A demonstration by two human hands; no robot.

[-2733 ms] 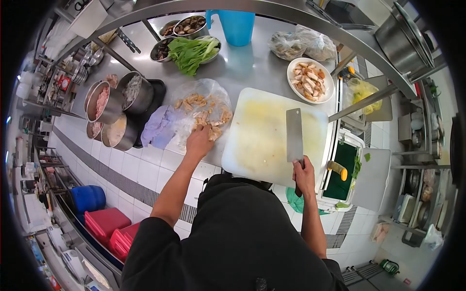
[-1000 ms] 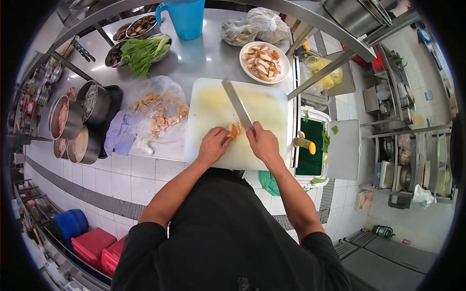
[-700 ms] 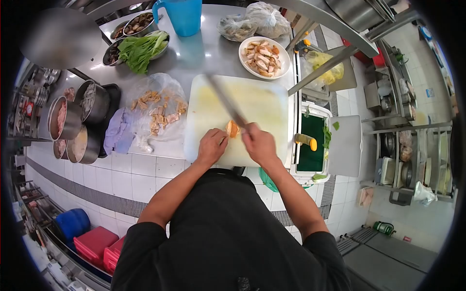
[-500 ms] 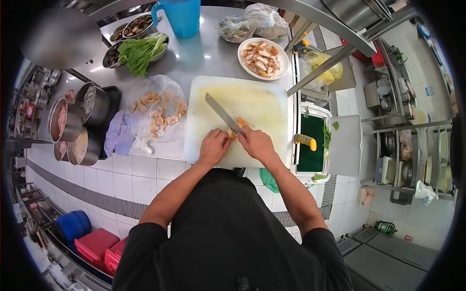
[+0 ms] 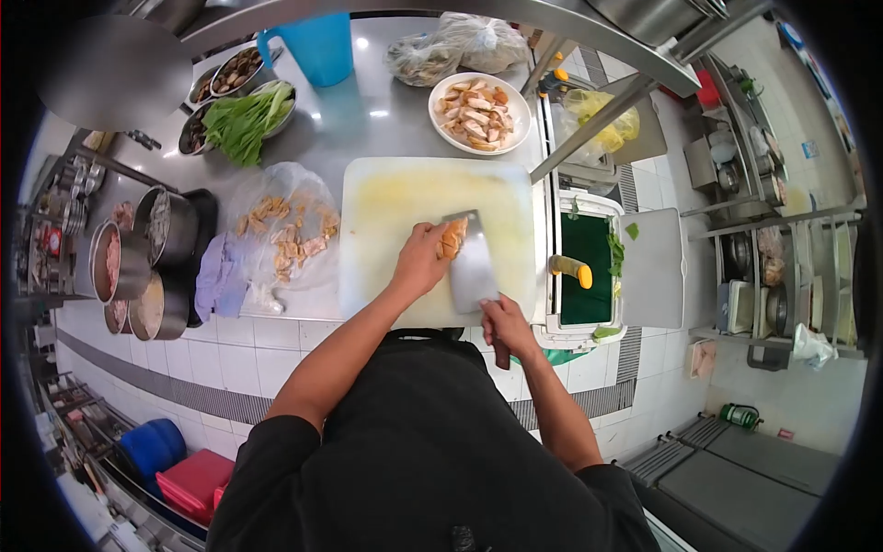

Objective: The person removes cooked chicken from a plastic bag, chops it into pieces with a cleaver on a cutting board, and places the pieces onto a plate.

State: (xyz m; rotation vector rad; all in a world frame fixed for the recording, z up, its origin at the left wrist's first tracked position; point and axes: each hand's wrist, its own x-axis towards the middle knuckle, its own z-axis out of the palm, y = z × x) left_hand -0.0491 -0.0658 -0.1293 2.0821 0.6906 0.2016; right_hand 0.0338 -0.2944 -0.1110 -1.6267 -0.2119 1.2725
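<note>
My right hand (image 5: pixel 505 327) is closed around the handle of a broad cleaver (image 5: pixel 473 271), whose blade lies flat and points away from me over the white cutting board (image 5: pixel 386 267). Orange-brown meat pieces (image 5: pixel 452 238) rest at the far end of the blade, and my left hand (image 5: pixel 422 260) has its fingers closed against them. A white plate of cut meat (image 5: pixel 478 112) stands beyond the board. Left of the board, more meat pieces (image 5: pixel 290 248) lie on a clear plastic bag (image 5: pixel 241 198).
A blue jug (image 5: pixel 317 51), a bowl with leafy greens (image 5: pixel 244 124) and tied plastic bags (image 5: pixel 483 41) stand at the back. Metal pots (image 5: pixel 170 225) are at the left. A metal post (image 5: pixel 589 133) rises near the board's right corner, beside a green-lined bin (image 5: pixel 585 276).
The cleaver has turned from edge-down to flat, with meat now on its blade. My right hand has moved right and nearer my body; my left hand has moved forward to the meat.
</note>
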